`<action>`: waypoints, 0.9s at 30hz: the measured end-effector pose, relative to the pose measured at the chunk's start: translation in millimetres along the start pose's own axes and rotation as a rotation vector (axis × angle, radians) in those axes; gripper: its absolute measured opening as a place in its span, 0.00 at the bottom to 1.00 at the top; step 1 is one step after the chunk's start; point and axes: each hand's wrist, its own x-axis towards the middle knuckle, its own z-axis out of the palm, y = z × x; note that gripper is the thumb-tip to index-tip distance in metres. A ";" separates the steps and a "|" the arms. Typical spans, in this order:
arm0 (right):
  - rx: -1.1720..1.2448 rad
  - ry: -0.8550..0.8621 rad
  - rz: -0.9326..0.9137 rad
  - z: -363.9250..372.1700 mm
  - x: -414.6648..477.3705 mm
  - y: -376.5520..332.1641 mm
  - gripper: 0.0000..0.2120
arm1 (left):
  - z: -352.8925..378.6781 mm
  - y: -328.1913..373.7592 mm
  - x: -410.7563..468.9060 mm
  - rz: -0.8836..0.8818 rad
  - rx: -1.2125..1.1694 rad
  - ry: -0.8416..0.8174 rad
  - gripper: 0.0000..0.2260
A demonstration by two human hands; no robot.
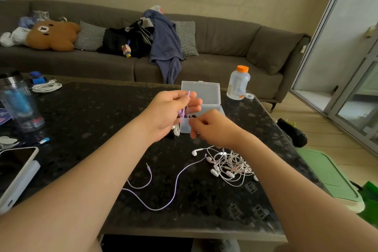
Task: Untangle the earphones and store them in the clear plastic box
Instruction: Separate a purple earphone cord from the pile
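Head view: left hand (169,112) has its fingers pinched on the purple earphones (181,112), cord trailing onto the table (92,120). Right hand (212,129) curls its fingers tight beside that cord, though I can't tell whether it grips it. Both hover before the open clear plastic box (204,92).

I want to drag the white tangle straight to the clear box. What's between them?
In the head view, the right hand hangs over that stretch, just before the box; one white earbud lies on the table beside the tangle.
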 end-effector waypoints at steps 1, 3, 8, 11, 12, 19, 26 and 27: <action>0.010 -0.030 -0.001 1.3 -0.6 -2.9 0.23 | -1.3 -1.8 1.5 0.026 0.056 0.031 0.10; 0.117 -0.074 0.019 4.0 -1.6 -8.6 0.24 | -3.8 -6.2 3.8 0.091 0.200 0.066 0.10; 0.409 -0.001 0.026 -1.2 -5.0 -20.5 0.22 | -7.0 -11.9 2.6 0.192 0.666 0.005 0.10; 0.402 0.167 -0.007 -8.0 -5.3 -17.0 0.21 | -3.5 -9.1 -0.3 0.117 0.675 -0.067 0.10; 0.412 0.212 -0.002 -9.4 -4.7 -14.1 0.21 | -1.7 -7.7 -0.8 0.089 0.653 -0.076 0.10; 0.640 0.296 0.090 -17.4 -2.4 4.2 0.21 | -1.0 4.2 -0.3 -0.035 0.309 -0.131 0.16; 0.639 0.268 0.113 -14.7 0.1 7.8 0.21 | 1.0 5.6 -3.1 -0.071 0.092 -0.241 0.12; 0.662 0.264 0.119 -13.0 0.3 5.9 0.20 | 1.6 5.2 -4.3 -0.068 0.072 -0.248 0.12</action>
